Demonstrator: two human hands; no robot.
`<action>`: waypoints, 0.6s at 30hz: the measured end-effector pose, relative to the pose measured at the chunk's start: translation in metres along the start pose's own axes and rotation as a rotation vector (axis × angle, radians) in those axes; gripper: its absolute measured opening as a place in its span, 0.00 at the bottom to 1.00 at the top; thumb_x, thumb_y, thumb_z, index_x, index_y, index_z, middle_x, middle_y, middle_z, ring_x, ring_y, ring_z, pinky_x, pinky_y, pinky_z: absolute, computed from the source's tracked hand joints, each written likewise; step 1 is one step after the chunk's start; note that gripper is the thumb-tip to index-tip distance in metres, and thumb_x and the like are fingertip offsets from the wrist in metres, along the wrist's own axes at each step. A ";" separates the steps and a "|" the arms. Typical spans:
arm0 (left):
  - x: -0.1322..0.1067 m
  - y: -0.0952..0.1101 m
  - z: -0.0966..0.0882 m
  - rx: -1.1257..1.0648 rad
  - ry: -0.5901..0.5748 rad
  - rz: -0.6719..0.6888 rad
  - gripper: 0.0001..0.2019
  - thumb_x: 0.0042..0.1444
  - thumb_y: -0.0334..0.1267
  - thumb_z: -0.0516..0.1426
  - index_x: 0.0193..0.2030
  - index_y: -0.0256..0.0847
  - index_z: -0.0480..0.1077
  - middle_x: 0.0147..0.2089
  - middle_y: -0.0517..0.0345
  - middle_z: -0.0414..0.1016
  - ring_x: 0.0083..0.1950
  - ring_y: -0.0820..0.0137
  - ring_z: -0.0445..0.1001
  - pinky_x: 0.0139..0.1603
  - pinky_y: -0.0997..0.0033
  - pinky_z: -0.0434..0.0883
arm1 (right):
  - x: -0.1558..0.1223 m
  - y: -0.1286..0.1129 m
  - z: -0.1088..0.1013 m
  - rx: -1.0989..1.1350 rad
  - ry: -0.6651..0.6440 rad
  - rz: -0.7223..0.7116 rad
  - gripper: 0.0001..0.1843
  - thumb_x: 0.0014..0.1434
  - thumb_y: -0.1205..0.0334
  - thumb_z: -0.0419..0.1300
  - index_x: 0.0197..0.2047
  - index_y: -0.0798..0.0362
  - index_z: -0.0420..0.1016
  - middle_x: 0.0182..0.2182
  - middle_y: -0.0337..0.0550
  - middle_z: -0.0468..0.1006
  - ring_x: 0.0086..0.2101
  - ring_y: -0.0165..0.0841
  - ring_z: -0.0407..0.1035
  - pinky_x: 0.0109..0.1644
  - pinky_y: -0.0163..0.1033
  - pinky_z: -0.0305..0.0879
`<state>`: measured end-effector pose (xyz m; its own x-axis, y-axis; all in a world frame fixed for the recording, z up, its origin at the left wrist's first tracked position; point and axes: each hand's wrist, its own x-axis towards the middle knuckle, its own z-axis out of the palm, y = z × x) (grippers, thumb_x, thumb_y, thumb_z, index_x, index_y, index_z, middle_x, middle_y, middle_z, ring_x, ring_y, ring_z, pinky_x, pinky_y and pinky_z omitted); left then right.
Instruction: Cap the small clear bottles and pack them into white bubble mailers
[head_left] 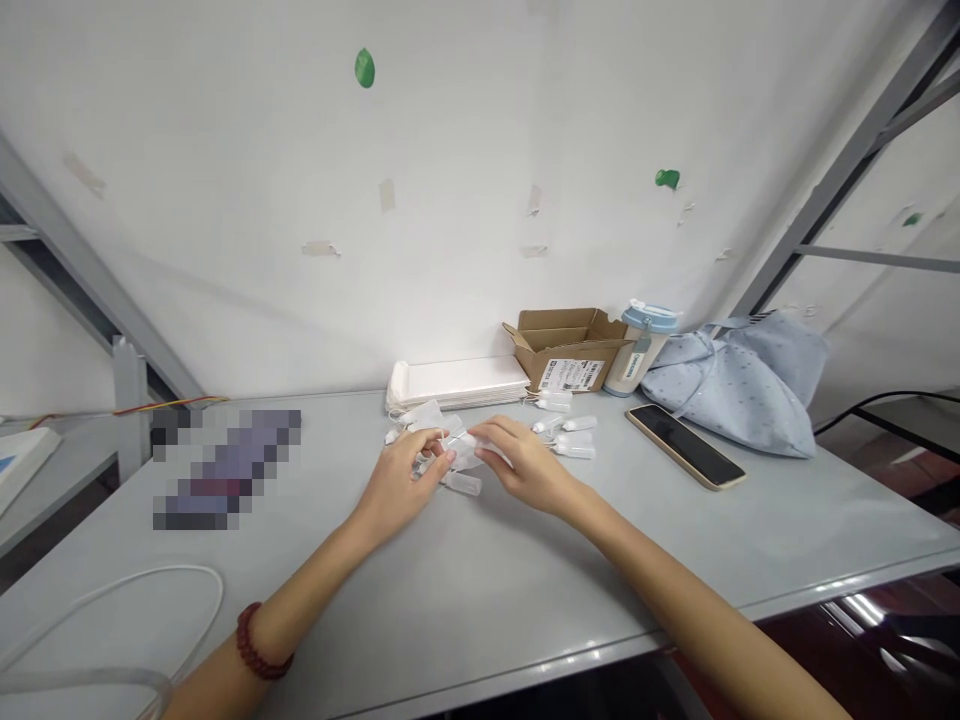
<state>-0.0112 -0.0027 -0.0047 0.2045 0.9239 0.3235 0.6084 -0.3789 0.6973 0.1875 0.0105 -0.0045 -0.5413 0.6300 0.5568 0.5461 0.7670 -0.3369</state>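
Both of my hands meet over a small pile of clear plastic dropper bottles point(459, 480) in the middle of the grey table point(465, 590). My left hand point(401, 478), with a red bead bracelet on its wrist, pinches a small clear piece between thumb and fingers. My right hand point(525, 462) has its fingers curled onto the same clear piece from the other side. More little bottles with white caps point(571, 437) lie just beyond my right hand.
A stack of white flat packets point(457, 382) lies against the wall. Beside it stand an open cardboard box point(571, 350) and a blue-lidded cup point(641, 350). A phone point(686, 446) and a blue cloth bag point(739, 385) lie right. A clear tube point(112, 610) curls near left.
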 end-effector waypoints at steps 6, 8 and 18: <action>0.000 0.004 -0.003 -0.096 0.038 -0.040 0.15 0.56 0.47 0.50 0.42 0.42 0.72 0.40 0.56 0.75 0.39 0.67 0.69 0.35 0.71 0.66 | -0.001 0.001 0.001 -0.142 0.012 -0.023 0.12 0.61 0.68 0.50 0.48 0.56 0.65 0.41 0.52 0.71 0.39 0.38 0.66 0.40 0.43 0.64; 0.001 0.003 -0.004 -0.109 0.038 -0.056 0.16 0.55 0.47 0.51 0.43 0.42 0.72 0.39 0.56 0.75 0.39 0.67 0.69 0.35 0.71 0.65 | -0.002 0.002 0.002 -0.167 0.006 -0.019 0.12 0.61 0.69 0.50 0.48 0.56 0.65 0.40 0.51 0.71 0.37 0.37 0.66 0.39 0.43 0.64; 0.005 -0.003 -0.004 -0.233 0.047 -0.031 0.10 0.53 0.42 0.54 0.36 0.43 0.75 0.38 0.57 0.77 0.38 0.67 0.70 0.39 0.70 0.65 | -0.002 -0.004 0.003 -0.218 0.023 -0.037 0.11 0.61 0.70 0.49 0.47 0.56 0.65 0.41 0.52 0.71 0.36 0.36 0.66 0.37 0.41 0.65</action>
<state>-0.0151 0.0033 -0.0029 0.1489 0.9339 0.3251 0.4190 -0.3574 0.8347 0.1850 0.0065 -0.0069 -0.5501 0.5968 0.5842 0.6529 0.7435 -0.1447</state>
